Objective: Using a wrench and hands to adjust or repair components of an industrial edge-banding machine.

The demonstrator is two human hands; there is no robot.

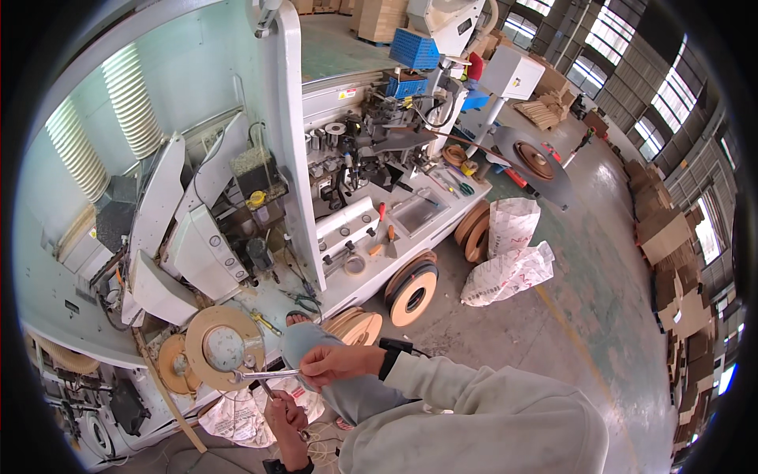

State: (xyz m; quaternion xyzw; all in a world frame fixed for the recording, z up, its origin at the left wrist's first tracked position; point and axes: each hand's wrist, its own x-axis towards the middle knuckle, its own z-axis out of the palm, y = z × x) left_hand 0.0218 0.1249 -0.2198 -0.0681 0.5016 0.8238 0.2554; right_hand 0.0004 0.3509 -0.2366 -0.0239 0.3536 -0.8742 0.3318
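My right hand point(341, 365) is closed around the handle of a silver wrench point(272, 374), whose jaw points left. Below it, my left hand point(287, 416) is closed on a slim metal tool point(266, 388); its upper end meets or passes behind the wrench, and I cannot tell its kind. Just beyond the wrench jaw, a large tan ring-shaped roll point(199, 347) leans against a smaller tan roll point(171, 365). A yellow-handled screwdriver point(267, 322) and dark-handled pliers point(302, 300) lie on the machine ledge ahead of my hands.
A white machine point(212, 245) with ribbed hoses point(130, 99) fills the left side. Tape rolls point(413, 292) stand along its base. White sacks point(512, 272) stand on the floor to the right. Under my hands lies another white sack point(241, 415). Cardboard stacks point(663, 229) line the far right.
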